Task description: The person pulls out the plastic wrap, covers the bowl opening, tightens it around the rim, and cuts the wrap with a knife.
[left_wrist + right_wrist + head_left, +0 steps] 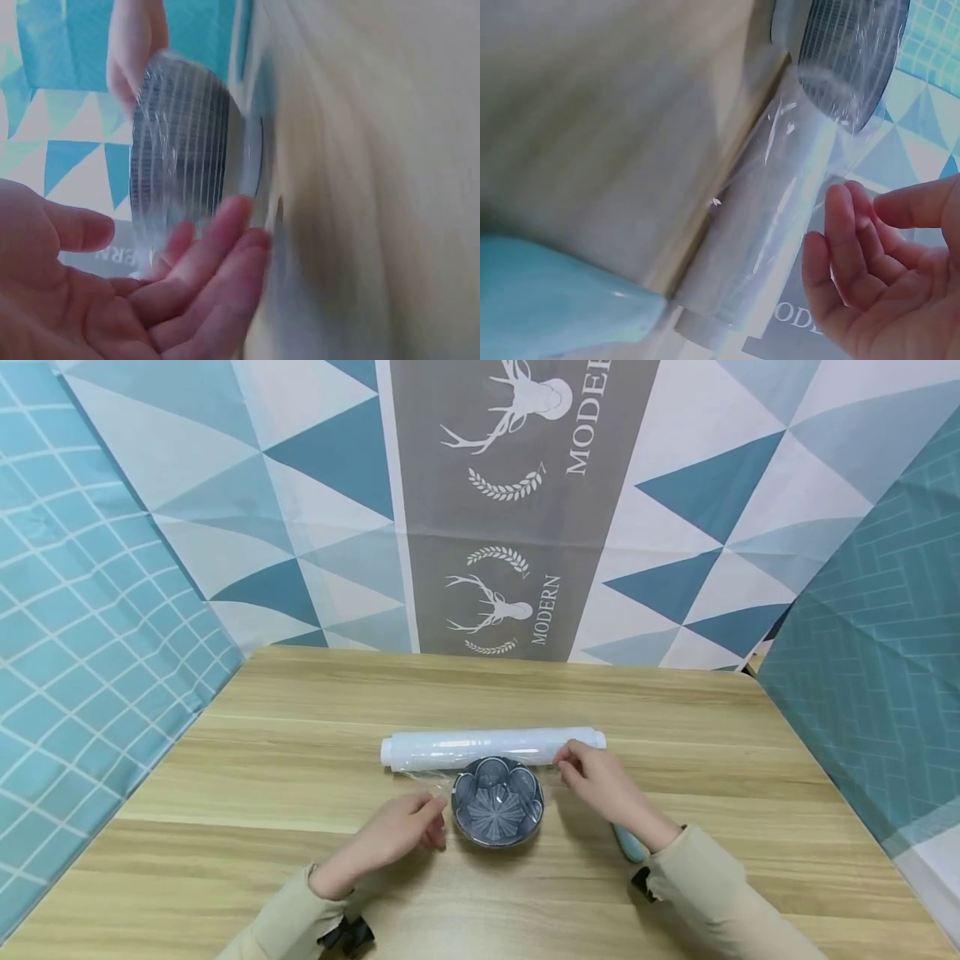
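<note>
A dark, ribbed glass bowl (495, 817) stands upright on the wooden table, with clear cling film (161, 142) stretched over its mouth and clinging down its side. Just behind the bowl lies a white roll of cling film (480, 748). My left hand (401, 833) is at the bowl's left side, its thumb apart from the loosely bent fingers, fingertips right at the wrapped wall. To the right of the bowl, by the roll's right end, my right hand (600, 783) pinches a loose edge of film between thumb and forefinger; the film spans from there to the bowl.
A teal, rounded handle-like object (628, 843) lies on the table (300, 710), partly hidden under the right forearm. Patterned cloth panels (487, 510) stand along the table's back and both sides.
</note>
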